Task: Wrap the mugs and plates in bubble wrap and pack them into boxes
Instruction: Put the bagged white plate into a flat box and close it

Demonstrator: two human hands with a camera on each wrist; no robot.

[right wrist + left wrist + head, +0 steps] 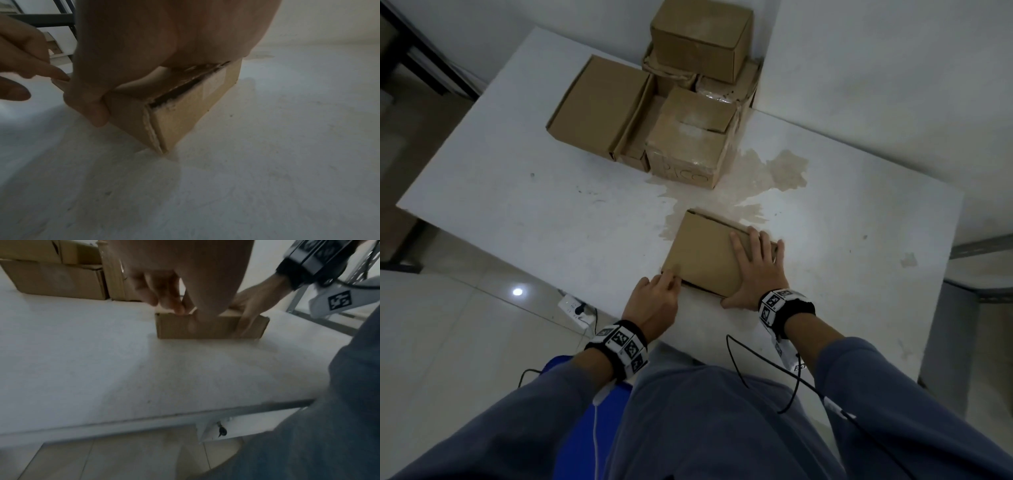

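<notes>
Our right hand (753,270) lies spread flat on the small box (705,253), while our left hand (654,301) pinches its near corner. The lid gapes beneath our right palm; uneven pressing could buckle it or skid the box across the tabletop (534,212).

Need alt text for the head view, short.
Both hands work on a small closed cardboard box on a white table: right hand flat on its lid, left hand at its near-left corner. More cardboard boxes are stacked behind.

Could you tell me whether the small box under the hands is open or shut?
Nearly shut: the box has its lid down under the right hand, but the right wrist view shows a dark gap along one edge.
</notes>
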